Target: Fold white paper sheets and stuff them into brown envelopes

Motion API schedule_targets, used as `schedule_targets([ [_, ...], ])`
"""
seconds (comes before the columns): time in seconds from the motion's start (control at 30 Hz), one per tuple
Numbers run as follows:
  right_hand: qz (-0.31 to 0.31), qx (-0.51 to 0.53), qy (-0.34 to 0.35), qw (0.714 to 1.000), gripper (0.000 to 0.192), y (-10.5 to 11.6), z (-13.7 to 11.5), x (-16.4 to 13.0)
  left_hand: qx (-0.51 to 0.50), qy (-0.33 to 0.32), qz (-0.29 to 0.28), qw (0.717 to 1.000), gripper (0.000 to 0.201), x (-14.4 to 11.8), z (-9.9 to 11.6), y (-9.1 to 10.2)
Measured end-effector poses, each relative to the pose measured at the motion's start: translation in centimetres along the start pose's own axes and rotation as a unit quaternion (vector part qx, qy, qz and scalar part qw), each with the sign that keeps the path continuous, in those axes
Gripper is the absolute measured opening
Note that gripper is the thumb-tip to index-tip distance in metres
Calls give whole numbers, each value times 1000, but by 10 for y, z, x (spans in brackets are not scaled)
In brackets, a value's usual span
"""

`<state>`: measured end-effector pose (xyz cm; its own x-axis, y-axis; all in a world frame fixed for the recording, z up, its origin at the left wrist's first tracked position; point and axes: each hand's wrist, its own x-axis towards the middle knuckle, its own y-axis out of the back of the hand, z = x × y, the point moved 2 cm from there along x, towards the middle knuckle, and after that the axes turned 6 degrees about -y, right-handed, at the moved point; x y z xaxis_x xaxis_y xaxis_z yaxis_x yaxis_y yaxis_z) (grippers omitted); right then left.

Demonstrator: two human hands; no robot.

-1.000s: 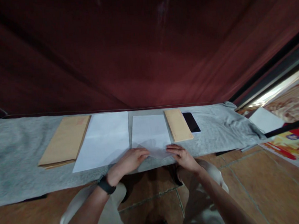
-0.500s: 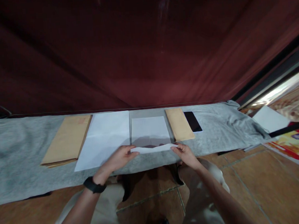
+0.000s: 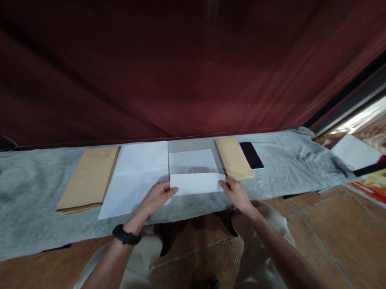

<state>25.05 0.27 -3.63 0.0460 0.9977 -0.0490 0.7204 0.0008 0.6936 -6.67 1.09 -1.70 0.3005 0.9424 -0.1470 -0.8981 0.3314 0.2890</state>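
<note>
A folded sheet of white paper (image 3: 198, 183) is stretched between my two hands near the front edge of the cloth. My left hand (image 3: 157, 197) pinches its left end, thumb on top. At the right end, my right hand (image 3: 236, 194) grips it the same way. Behind it lies another white paper (image 3: 192, 160), partly covered by the held sheet. Large white sheets (image 3: 140, 171) lie to the left, partly behind my left hand. A narrow tan envelope stack (image 3: 234, 158) rests beyond my right hand.
A stack of large brown envelopes (image 3: 88, 179) lies at the left. A dark-screened phone (image 3: 251, 155) sits right of the narrow envelopes. Grey cloth (image 3: 287, 159) covers the long surface, and a dark red curtain (image 3: 187, 73) hangs behind it. Tiled floor (image 3: 320, 237) shows below.
The folded paper has tilted from nearly edge-on to show its broad face, and its far edge has risen over the paper behind. Both hands still hold its ends.
</note>
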Motion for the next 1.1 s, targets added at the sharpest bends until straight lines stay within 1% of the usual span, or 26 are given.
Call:
schedule_targets([
  [0.1,29,-48,-7,998,32,-1,-7,1,24,20,38,999,35,2,0,0],
  [0.2,43,-64,-22,997,33,-4,-12,3,62,24,67,996,28,5,2,-1],
  [0.37,60,-16,-41,997,35,-11,-16,4,101,21,89,991,22,7,10,-2],
  [0.43,56,-9,-54,997,32,-12,-16,6,120,24,91,988,21,8,13,-4],
  [0.5,44,-33,-65,996,28,-12,-15,8,153,36,93,983,18,8,15,-5],
  [0.6,24,-109,-70,991,25,-10,-18,13,220,64,92,969,14,9,18,-5],
  [0.73,-10,-215,-73,974,26,-7,-26,24,302,96,94,944,18,12,22,-4],
  [0.87,-40,-281,-83,955,29,-10,-36,33,329,120,93,932,21,16,24,-4],
  [1.0,-43,-312,-94,944,32,-11,-43,37,354,137,98,920,20,20,24,-3],
  [1.1,-40,-319,-90,943,32,-11,-48,41,344,140,103,923,20,23,22,-1],
])
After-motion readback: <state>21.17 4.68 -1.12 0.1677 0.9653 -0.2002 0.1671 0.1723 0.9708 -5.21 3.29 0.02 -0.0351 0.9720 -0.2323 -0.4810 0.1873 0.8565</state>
